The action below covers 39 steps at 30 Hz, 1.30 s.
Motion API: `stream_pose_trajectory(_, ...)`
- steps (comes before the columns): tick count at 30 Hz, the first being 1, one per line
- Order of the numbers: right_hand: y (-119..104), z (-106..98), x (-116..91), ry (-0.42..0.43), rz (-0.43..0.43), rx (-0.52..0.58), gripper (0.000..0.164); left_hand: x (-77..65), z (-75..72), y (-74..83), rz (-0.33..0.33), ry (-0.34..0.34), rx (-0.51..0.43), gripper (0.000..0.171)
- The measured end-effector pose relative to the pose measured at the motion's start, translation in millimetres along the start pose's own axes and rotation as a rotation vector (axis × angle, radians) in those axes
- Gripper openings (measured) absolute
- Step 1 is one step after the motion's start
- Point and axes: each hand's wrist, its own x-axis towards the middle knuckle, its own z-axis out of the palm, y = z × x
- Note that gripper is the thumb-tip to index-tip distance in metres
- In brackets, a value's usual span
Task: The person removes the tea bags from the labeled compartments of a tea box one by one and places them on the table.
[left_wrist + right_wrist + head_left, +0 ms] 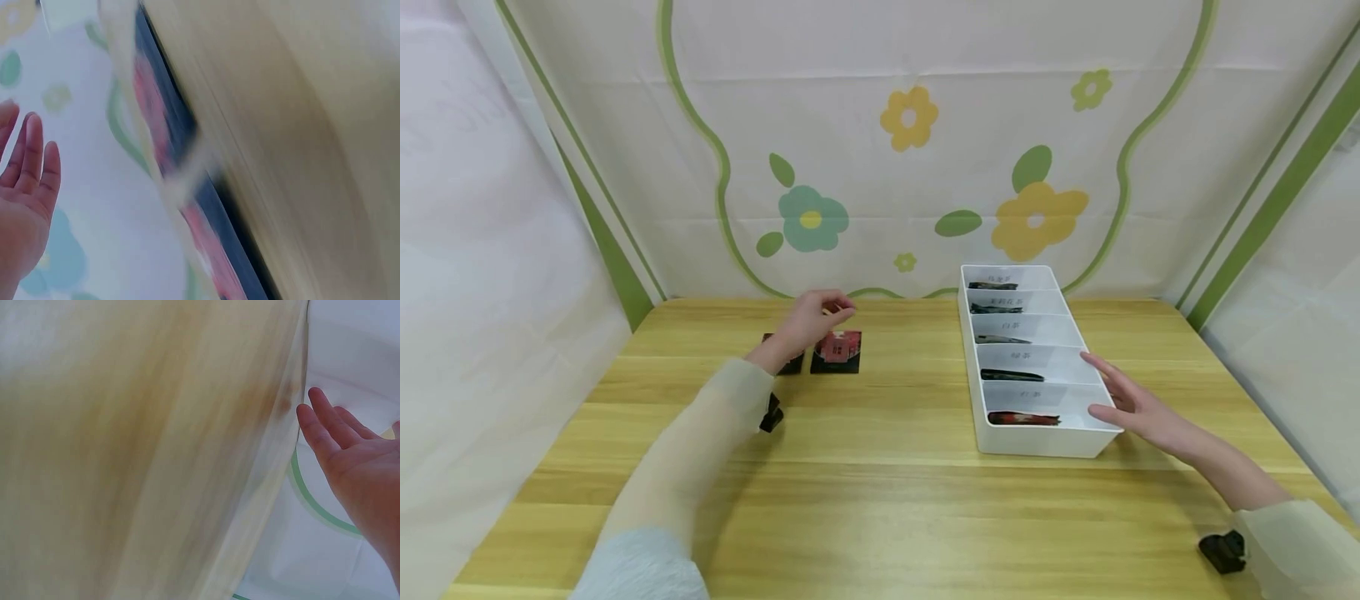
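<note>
My left hand (811, 321) hovers over two flat dark squares with red pictures, its fingers loosely bent and nothing visible between them. One square (844, 362) shows nearly whole beyond the hand, while the forearm partly covers the other square (793, 365). In the left wrist view the palm (26, 206) is bare. At the right side of a white divided box (1037, 442), my right hand (1142, 412) has spread fingers at the rim; whether they touch it I cannot tell. Slim dark packets stand inside the compartments, including a red one (1022, 418) in the nearest.
The wooden table (880, 508) ends at a flowered cloth backdrop (865, 108). White cloth walls flank both sides. Black wrist-worn pieces sit at the left cuff (771, 414) and right cuff (1222, 552). Small printed labels mark the compartments.
</note>
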Motion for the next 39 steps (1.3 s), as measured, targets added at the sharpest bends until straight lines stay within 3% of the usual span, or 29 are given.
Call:
stream_pose_trajectory(4, 0, 0, 0, -0.002, 0.004, 0.002, 0.076, -5.0, 19.2, 25.5, 0.094, -0.004, -0.112, 0.021)
stream_pose_trajectory(10, 1, 0, 0, 0.000, 0.016, -0.018, 0.076, -13.0, 51.9, 58.3, 0.253, -0.102, -0.183, 0.012)
stream_pose_trajectory(17, 1, 0, 0, 0.003, 0.026, -0.030, 0.076, -21.0, 88.8, 83.0, 0.384, -0.177, -0.233, 0.010)
stream_pose_trajectory(22, 2, 0, 1, 0.000, 0.026, -0.014, 0.076, -26.7, 105.4, 96.6, 0.457, -0.215, -0.264, 0.011)
stream_pose_trajectory(29, 2, -1, 1, -0.008, 0.022, 0.013, 0.075, -29.8, 114.9, 109.8, 0.501, -0.288, -0.234, 0.015)
stream_pose_trajectory(34, 2, -1, 0, -0.005, 0.021, 0.006, 0.075, -30.4, 119.3, 115.5, 0.464, -0.397, -0.201, 0.021)
stream_pose_trajectory(39, 1, -1, 1, -0.006, 0.024, -0.008, 0.076, -29.0, 125.1, 118.7, 0.437, -0.459, -0.170, 0.018)
